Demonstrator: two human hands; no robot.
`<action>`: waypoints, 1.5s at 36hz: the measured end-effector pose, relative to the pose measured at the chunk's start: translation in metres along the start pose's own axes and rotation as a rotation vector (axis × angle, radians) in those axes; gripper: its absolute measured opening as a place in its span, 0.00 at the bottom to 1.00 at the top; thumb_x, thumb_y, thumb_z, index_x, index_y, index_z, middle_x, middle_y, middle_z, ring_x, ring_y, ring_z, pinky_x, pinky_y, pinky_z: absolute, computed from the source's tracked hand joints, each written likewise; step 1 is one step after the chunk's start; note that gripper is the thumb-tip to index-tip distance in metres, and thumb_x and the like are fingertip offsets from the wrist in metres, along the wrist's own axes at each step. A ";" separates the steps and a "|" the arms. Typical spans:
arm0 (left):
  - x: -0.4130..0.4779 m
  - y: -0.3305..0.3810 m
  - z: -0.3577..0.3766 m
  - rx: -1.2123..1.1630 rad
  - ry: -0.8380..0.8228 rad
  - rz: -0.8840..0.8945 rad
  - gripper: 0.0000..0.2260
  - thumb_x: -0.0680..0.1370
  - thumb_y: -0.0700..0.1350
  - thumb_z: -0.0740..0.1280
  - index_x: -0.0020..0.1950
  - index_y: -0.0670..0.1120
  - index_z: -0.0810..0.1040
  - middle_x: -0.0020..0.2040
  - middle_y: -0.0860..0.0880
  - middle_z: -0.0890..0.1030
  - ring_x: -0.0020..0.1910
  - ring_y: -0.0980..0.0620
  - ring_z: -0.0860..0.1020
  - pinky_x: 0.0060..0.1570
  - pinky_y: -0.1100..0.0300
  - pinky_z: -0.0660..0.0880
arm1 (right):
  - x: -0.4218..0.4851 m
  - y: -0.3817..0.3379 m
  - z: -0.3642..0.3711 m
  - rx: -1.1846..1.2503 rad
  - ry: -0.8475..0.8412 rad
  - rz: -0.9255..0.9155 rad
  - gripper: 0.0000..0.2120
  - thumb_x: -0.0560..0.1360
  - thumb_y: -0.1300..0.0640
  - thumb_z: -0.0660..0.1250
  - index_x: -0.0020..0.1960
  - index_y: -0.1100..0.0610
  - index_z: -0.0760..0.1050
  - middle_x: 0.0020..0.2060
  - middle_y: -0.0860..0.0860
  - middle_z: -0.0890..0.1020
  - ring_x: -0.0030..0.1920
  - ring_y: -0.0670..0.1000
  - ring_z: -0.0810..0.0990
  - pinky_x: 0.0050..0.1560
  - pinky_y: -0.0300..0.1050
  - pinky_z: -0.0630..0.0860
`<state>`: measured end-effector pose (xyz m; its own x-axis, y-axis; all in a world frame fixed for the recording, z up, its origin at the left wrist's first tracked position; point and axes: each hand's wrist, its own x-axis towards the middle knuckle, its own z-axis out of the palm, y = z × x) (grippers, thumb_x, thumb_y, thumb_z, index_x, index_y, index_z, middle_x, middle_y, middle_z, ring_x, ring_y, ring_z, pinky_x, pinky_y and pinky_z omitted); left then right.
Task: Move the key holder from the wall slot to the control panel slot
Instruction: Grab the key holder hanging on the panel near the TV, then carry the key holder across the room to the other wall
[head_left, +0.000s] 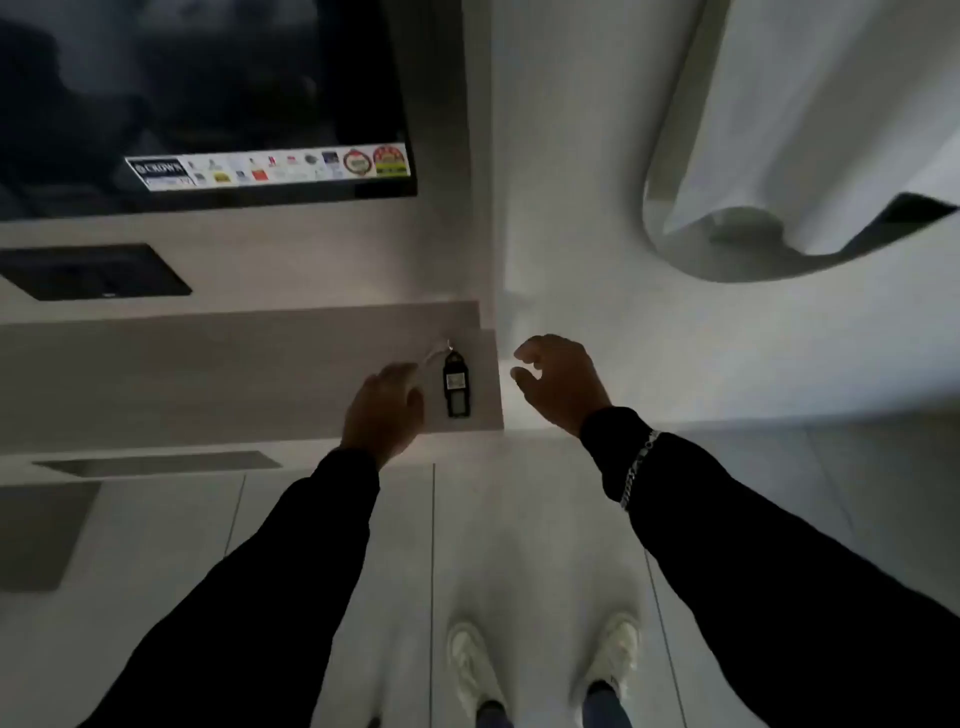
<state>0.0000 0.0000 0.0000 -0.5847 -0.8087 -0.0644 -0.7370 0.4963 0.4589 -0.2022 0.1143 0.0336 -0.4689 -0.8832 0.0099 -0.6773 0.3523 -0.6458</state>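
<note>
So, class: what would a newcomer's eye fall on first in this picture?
Probably the black key tag hanging at the centre, between two raised hands: the left hand beside it, the right hand open and apart. Next, the strip of colourful stickers on the dark screen's lower edge, upper left.

In front of me a pale beige, smooth-faced ledge (208, 384) runs out from the left and ends in a squared corner against the light grey wall. A small black plastic key holder with a pale label window (456, 385) lies flat on it near that corner, its thin metal ring pointing away from me. My left grip (383, 410) rests on the ledge just left of the key holder, and below me my two white shoes (470, 662) stand on the light grey tiled floor (524, 525).
</note>
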 end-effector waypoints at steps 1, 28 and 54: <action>0.004 -0.006 0.006 0.032 -0.038 -0.018 0.21 0.79 0.38 0.60 0.72 0.39 0.70 0.71 0.37 0.74 0.69 0.36 0.73 0.71 0.46 0.69 | 0.004 0.001 0.012 0.046 -0.005 0.034 0.11 0.71 0.58 0.69 0.52 0.59 0.78 0.48 0.56 0.83 0.50 0.58 0.79 0.55 0.50 0.75; 0.030 -0.030 0.046 0.275 0.014 -0.007 0.35 0.77 0.58 0.50 0.80 0.41 0.53 0.82 0.41 0.56 0.82 0.44 0.55 0.80 0.38 0.54 | 0.054 0.012 0.061 0.192 -0.042 0.475 0.19 0.66 0.48 0.70 0.35 0.67 0.78 0.27 0.62 0.71 0.29 0.52 0.68 0.37 0.43 0.71; -0.040 0.096 0.033 -0.133 0.158 0.334 0.28 0.81 0.51 0.53 0.80 0.42 0.54 0.82 0.44 0.53 0.82 0.48 0.48 0.80 0.42 0.47 | -0.067 0.035 -0.075 1.055 -0.250 0.468 0.04 0.71 0.65 0.72 0.38 0.58 0.83 0.27 0.49 0.82 0.28 0.46 0.77 0.33 0.37 0.79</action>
<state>-0.0588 0.0901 0.0169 -0.7175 -0.6537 0.2406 -0.4588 0.7034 0.5428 -0.2367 0.2093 0.0682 -0.3434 -0.8133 -0.4697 0.3896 0.3317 -0.8592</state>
